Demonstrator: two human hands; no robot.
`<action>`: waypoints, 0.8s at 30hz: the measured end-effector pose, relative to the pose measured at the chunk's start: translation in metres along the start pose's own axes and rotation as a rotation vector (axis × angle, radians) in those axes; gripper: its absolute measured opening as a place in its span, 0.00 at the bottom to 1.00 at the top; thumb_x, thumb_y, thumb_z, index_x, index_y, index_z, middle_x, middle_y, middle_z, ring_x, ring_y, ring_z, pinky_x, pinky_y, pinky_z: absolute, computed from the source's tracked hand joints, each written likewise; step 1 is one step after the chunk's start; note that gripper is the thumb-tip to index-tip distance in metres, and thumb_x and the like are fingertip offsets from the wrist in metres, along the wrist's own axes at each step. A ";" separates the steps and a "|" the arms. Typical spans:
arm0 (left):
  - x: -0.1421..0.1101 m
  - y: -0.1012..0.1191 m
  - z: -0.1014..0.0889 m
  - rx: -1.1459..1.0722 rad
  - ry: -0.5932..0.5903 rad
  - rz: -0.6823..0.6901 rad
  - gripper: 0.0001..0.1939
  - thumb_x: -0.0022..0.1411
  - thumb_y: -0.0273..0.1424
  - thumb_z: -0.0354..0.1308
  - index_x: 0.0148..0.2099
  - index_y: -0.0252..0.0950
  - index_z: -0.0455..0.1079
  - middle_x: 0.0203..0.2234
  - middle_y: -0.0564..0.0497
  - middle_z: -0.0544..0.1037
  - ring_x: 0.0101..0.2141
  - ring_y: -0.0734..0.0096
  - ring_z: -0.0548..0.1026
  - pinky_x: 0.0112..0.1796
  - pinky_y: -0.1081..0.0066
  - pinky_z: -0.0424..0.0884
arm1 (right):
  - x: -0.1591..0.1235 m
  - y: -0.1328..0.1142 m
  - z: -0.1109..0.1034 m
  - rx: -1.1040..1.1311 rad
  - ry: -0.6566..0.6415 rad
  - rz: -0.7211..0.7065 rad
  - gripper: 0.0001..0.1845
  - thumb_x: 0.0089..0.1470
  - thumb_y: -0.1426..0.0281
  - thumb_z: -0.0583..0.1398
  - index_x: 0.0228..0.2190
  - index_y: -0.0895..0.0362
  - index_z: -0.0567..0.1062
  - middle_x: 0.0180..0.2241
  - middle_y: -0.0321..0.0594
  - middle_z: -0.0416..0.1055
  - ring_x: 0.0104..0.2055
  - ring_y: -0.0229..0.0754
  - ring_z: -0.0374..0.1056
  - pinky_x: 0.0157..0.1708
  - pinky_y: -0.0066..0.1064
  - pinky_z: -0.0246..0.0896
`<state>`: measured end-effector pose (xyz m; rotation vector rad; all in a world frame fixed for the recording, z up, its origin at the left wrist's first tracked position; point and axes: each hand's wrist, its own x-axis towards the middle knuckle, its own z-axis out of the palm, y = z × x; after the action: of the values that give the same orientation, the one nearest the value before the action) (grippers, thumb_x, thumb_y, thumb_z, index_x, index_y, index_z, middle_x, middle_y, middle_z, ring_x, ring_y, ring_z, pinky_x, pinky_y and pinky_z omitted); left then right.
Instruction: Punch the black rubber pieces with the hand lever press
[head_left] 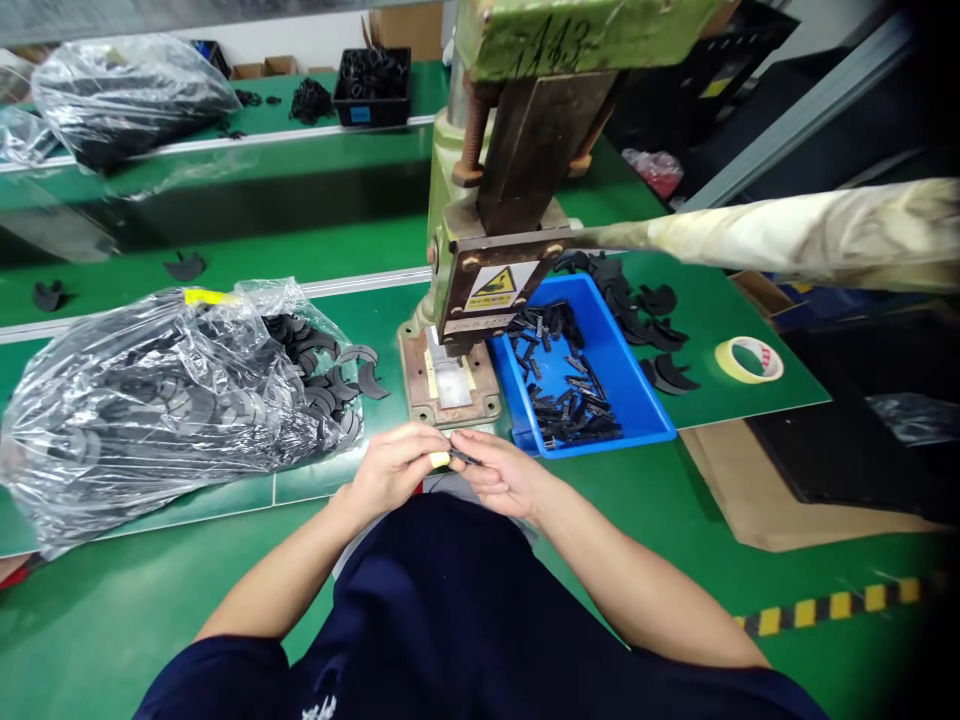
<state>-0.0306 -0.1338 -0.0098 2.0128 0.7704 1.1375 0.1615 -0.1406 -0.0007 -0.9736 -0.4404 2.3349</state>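
Observation:
My left hand (401, 463) and my right hand (501, 474) meet in front of my body, just short of the press base (480, 395). Pinched between the fingers of both is a small, thin black plastic part (465, 457), mostly covered by the fingertips. Something yellow wraps a fingertip of my left hand. Beyond the hands stands a green hand press (517, 200) with a metal fixture plate (453, 386) under its ram. To the right of the base sits a blue bin (637, 420) with many small black parts (574, 415) in it.
At the left lies a clear plastic bag (135, 440) of curved black pieces, some spilling towards the press. More curved pieces (664, 330) and a tape roll (748, 360) are right of the bin. The wrapped press lever (787, 230) reaches out right. Behind stands a black crate (373, 88).

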 end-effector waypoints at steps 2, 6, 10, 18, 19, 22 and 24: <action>-0.002 -0.003 0.000 0.000 0.006 0.005 0.08 0.65 0.25 0.58 0.45 0.36 0.76 0.38 0.46 0.80 0.39 0.70 0.79 0.41 0.71 0.76 | 0.002 0.002 0.000 0.013 -0.001 -0.003 0.17 0.49 0.60 0.68 0.30 0.57 0.68 0.23 0.28 0.66 0.15 0.22 0.43 0.11 0.18 0.31; -0.006 -0.007 -0.003 -0.006 0.013 0.030 0.10 0.64 0.22 0.59 0.46 0.36 0.76 0.39 0.45 0.80 0.41 0.70 0.79 0.42 0.71 0.76 | 0.003 0.004 -0.001 0.040 -0.009 -0.012 0.18 0.47 0.62 0.69 0.30 0.56 0.67 0.24 0.30 0.68 0.19 0.25 0.55 0.16 0.18 0.42; -0.007 -0.008 -0.007 -0.024 0.016 0.070 0.10 0.63 0.23 0.59 0.46 0.36 0.76 0.39 0.45 0.80 0.40 0.70 0.79 0.42 0.71 0.77 | 0.002 0.005 -0.001 0.057 -0.033 -0.009 0.18 0.46 0.64 0.70 0.30 0.56 0.67 0.26 0.34 0.71 0.25 0.29 0.63 0.21 0.21 0.51; -0.004 -0.011 -0.008 -0.025 0.004 0.079 0.10 0.65 0.25 0.59 0.47 0.37 0.76 0.39 0.45 0.81 0.39 0.69 0.80 0.41 0.70 0.77 | 0.003 0.008 -0.003 0.101 -0.053 -0.020 0.16 0.47 0.67 0.70 0.29 0.57 0.68 0.26 0.36 0.73 0.26 0.29 0.63 0.24 0.21 0.49; -0.004 -0.012 -0.007 -0.023 0.006 0.074 0.09 0.65 0.25 0.59 0.47 0.37 0.76 0.39 0.45 0.81 0.39 0.69 0.80 0.40 0.71 0.77 | 0.004 0.008 -0.004 0.104 -0.053 -0.023 0.15 0.47 0.67 0.70 0.29 0.57 0.68 0.26 0.36 0.73 0.26 0.29 0.63 0.24 0.21 0.48; -0.003 -0.014 -0.007 -0.031 0.009 0.062 0.10 0.64 0.25 0.59 0.47 0.37 0.77 0.39 0.45 0.81 0.39 0.69 0.80 0.41 0.71 0.77 | 0.005 0.007 -0.005 0.108 -0.053 -0.029 0.15 0.47 0.67 0.70 0.29 0.57 0.69 0.26 0.36 0.73 0.25 0.29 0.61 0.24 0.22 0.48; -0.004 -0.015 -0.006 -0.040 0.002 0.055 0.10 0.63 0.24 0.60 0.47 0.37 0.77 0.40 0.45 0.81 0.40 0.69 0.80 0.41 0.70 0.77 | 0.005 0.007 -0.006 0.103 -0.056 -0.031 0.15 0.47 0.67 0.70 0.29 0.58 0.69 0.26 0.36 0.73 0.26 0.29 0.61 0.24 0.22 0.47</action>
<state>-0.0399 -0.1260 -0.0212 2.0110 0.6924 1.1775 0.1602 -0.1425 -0.0110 -0.8487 -0.3509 2.3373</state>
